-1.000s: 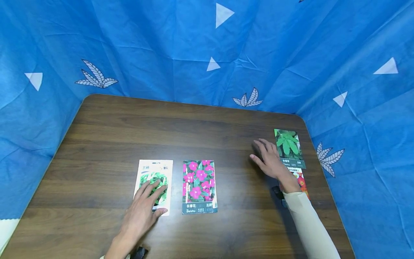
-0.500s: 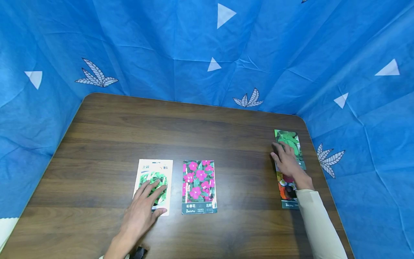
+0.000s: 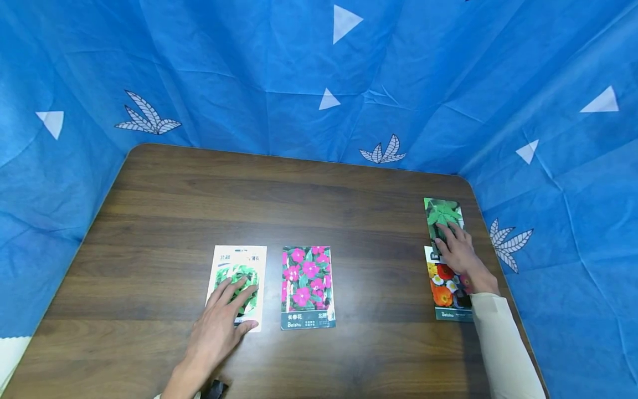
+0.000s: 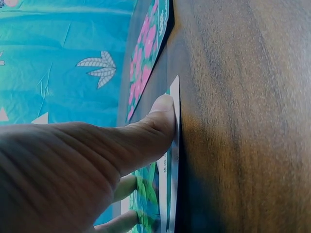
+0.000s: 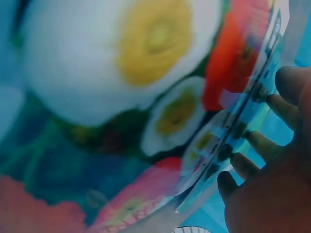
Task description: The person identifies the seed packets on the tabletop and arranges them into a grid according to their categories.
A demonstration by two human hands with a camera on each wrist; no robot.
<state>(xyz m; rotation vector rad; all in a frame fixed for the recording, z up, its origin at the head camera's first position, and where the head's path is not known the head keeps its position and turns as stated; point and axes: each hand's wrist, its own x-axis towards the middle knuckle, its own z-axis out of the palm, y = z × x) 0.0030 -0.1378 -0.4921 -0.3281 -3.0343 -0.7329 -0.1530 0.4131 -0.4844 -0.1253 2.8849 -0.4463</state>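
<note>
My left hand (image 3: 214, 327) rests with spread fingers on a white seed packet (image 3: 242, 255) with green leaves printed on it. In the left wrist view, the thumb (image 4: 150, 126) lies along that packet's edge. A seed packet with pink flowers (image 3: 306, 282) lies just to its right. At the right side of the table, my right hand (image 3: 461, 255) touches a green-leaf seed packet (image 3: 443, 209) with its fingers extended. The lower end of that packet meets a seed packet with orange, red and white flowers (image 3: 443, 291); my hand partly hides both. The flower packet fills much of the right wrist view.
The brown wooden table (image 3: 279, 205) has rounded far corners. Blue cloth (image 3: 269, 72) with white triangles and leaf prints hangs behind it and along both sides. A black wrist strap (image 3: 216, 389) shows at the lower left.
My right hand has moved right, from the bare wood beside the green-leaf packet to over it. More of the flower packet now shows. The left hand has stayed still.
</note>
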